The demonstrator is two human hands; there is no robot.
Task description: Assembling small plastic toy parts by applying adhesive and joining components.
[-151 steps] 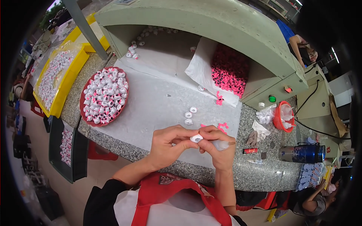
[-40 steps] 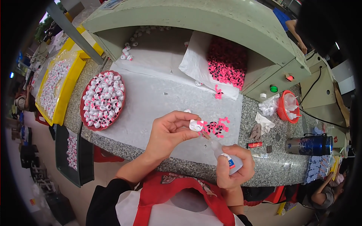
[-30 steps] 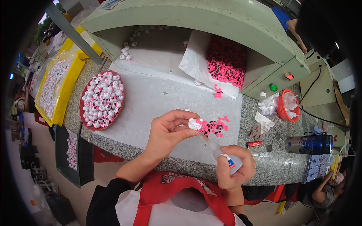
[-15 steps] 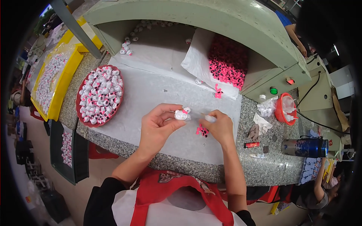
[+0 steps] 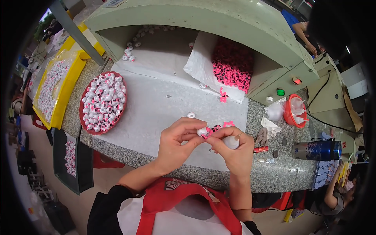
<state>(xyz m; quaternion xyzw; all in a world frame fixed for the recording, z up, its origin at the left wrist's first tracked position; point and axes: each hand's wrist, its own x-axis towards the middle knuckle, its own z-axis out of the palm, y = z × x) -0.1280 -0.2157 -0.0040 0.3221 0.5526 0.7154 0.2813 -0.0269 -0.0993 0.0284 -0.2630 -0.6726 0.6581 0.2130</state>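
My left hand (image 5: pixel 178 141) pinches a small white rounded figurine (image 5: pixel 202 131) between thumb and fingers. Against the figurine's near side sits a small pink-and-black piece (image 5: pixel 206 136), which the fingertips of my right hand (image 5: pixel 238 153) press or pinch. A small whitish squeeze bottle (image 5: pixel 232 142) is tucked in the right hand's curled fingers. Just beyond the fingertips, a few loose pink pieces (image 5: pixel 228 123) rest on the white paper sheet (image 5: pixel 149 98). Another white figurine (image 5: pixel 190 115) lies on the paper beyond my left hand.
At left stands a red bowl (image 5: pixel 81 111) heaped with white-and-pink figurines, beside a yellow tray (image 5: pixel 72 86). A grey-green metal cabinet (image 5: pixel 172 15) rises behind, with many pink pieces (image 5: pixel 233 70) inside. Right are a red basket (image 5: pixel 289 113), a blue tumbler (image 5: pixel 315 152) and a red tube (image 5: pixel 261 149).
Both hands have come together, nearer to me. The right fingertips now meet the figurine at a pink-and-black piece, where before the right hand was apart with the bottle.
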